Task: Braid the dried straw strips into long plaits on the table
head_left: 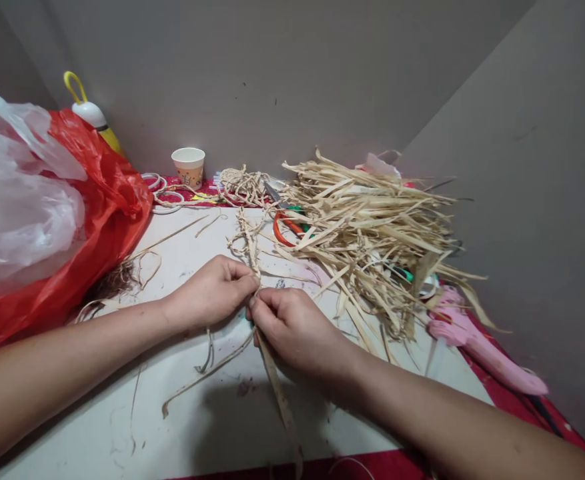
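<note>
My left hand (212, 291) and my right hand (292, 328) meet at the middle of the white board (212, 413), both pinched on a braid of dried straw strips (249, 239). The braided part runs away from my fingers toward the back. Loose strip ends (277, 390) trail from under my right hand toward the near edge. More thin strips curl below my left hand.
A big heap of dried straw strips (372, 233) lies at the right, over orange-handled scissors (285, 230). A pink glue gun (477, 343) lies at the far right. A red plastic bag (87, 227), a paper cup (189, 167) and coiled braids (239, 183) sit at the back.
</note>
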Demonstrator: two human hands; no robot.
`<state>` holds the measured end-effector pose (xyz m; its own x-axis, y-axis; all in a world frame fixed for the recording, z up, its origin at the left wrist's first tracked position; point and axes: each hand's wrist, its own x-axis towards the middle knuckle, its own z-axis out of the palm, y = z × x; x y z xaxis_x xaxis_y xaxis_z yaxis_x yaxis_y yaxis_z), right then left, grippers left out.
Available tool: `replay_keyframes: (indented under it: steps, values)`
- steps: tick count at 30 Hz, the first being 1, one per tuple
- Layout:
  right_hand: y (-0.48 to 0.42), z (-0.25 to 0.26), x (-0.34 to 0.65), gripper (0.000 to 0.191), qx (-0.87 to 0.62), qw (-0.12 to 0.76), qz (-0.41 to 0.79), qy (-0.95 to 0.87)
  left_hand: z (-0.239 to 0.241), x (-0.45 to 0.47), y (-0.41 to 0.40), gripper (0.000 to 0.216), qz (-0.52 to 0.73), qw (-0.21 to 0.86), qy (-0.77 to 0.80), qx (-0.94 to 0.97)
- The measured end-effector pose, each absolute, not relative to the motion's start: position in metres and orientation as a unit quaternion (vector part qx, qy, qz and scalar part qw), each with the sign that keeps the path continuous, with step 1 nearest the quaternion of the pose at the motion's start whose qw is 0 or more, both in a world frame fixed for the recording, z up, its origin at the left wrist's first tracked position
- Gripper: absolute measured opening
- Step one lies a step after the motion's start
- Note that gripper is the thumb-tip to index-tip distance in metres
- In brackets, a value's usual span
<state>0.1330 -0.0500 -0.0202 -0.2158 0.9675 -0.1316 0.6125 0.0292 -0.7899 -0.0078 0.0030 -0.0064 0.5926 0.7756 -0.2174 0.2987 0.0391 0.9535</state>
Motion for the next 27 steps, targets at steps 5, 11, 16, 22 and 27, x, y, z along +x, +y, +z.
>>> replay_keyframes:
  steps: [5,11,16,22,27]
  values:
    - [-0.051,-0.024,0.133,0.031,-0.585,0.169,0.288,-0.739,-0.011,-0.009,0.003,0.026,0.195,0.612,0.400,0.654]
    - [-0.066,0.004,0.140,0.035,-0.505,0.098,0.286,-0.809,-0.007,-0.012,0.008,0.021,0.183,0.632,0.408,0.633]
    - [-0.053,0.028,0.159,0.037,-0.560,0.292,0.303,-0.713,0.002,-0.015,0.013,0.019,0.163,0.678,0.389,0.602]
    - [-0.028,0.003,0.160,0.032,-0.511,0.251,0.503,-0.650,0.001,-0.014,0.014,0.023,0.148,0.695,0.354,0.608]
    - [-0.028,-0.011,0.159,0.037,-0.478,0.223,0.597,-0.604,0.003,-0.013,0.011,0.020,0.130,0.692,0.341,0.623]
